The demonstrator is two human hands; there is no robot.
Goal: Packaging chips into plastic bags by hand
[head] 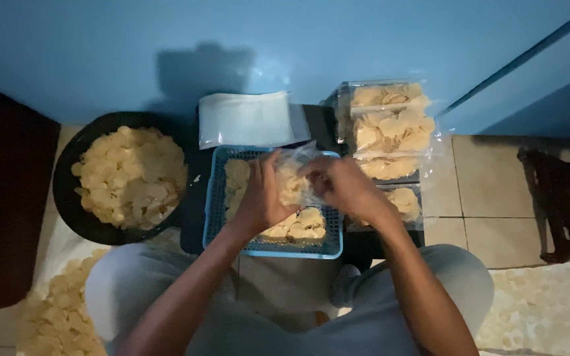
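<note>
Head view looks straight down on a seated person whose left hand (262,198) and right hand (341,184) both pinch a clear plastic bag (296,178) of pale round crackers, held just above a blue basket (222,217). Both hands are closed on the bag's film, the left at its side, the right near its mouth. More loose crackers (301,225) lie in the basket below.

As a judgement: the crackers look thin and brittle, so too tight a squeeze could crack them inside the bag. The film looks slippery; if one hand lets go, the bag could tip and spill into the basket or onto the floor. Filled bags (390,125) stacked at the right sit close to the right forearm and could be knocked. A black bowl (67,191) heaped with crackers stands well apart at the left, and a flat stack of empty bags (249,118) lies behind the basket.
</note>
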